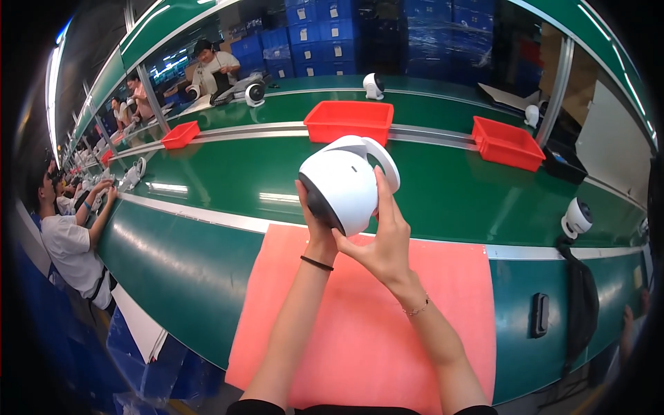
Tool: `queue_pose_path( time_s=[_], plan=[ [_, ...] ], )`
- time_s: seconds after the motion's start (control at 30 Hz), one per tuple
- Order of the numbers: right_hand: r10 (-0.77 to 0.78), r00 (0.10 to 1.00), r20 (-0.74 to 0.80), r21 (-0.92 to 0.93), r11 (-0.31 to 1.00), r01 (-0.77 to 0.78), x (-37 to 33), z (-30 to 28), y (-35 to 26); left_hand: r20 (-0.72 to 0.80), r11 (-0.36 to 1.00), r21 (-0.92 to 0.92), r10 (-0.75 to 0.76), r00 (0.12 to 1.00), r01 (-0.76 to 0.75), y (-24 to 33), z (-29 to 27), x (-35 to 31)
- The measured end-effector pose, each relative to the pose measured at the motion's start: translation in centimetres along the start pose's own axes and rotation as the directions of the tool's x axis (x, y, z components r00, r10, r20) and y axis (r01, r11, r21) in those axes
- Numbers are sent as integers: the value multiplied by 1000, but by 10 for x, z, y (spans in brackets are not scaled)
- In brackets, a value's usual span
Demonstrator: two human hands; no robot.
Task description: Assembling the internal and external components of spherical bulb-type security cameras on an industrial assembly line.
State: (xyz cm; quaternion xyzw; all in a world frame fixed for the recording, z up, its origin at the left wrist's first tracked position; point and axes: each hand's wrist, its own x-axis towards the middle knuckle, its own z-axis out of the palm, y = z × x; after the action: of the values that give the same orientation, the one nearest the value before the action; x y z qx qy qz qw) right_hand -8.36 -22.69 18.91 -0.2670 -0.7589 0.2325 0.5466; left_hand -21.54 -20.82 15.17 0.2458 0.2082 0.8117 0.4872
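Both my hands hold a white ball-shaped security camera (340, 183) up above a pink foam mat (360, 332). Its black front faces left and downward, and a curved white stand rises at its upper right. My left hand (315, 225) is wrapped round the lower left side, by the black front. Gripping the right side, my right hand (384, 242) has its thumb near the bottom and its fingers up along the shell by the stand. Some fingertips are hidden behind the camera.
Beyond the mat runs a green conveyor (228, 169) with a red bin (349, 123) ahead and another red bin (508, 142) to the right. A similar camera (577, 218) stands at right, near a black phone-like object (539, 315). Several people work at left.
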Motion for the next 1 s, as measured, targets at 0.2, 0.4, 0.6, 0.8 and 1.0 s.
queue_pose_path(
  time_s=[0.2,0.4,0.6,0.8,1.0],
  plan=[
    [264,958,114,519,807,-284,6,-5,29,69,986,21,-164,984,163,14,10,-23],
    [532,605,592,774,-164,-612,16,-27,88,151,958,73,-286,946,278,48,4,-26],
    [643,564,517,841,-258,-476,17,-44,114,0,985,-2,-171,985,171,50,-9,-18],
    [785,562,261,860,76,-505,6,-38,157,-262,984,-146,-138,955,102,39,-23,-10],
    [866,473,161,698,239,-675,8,-48,149,-244,967,-214,-191,951,140,33,-28,-7]
  ],
)
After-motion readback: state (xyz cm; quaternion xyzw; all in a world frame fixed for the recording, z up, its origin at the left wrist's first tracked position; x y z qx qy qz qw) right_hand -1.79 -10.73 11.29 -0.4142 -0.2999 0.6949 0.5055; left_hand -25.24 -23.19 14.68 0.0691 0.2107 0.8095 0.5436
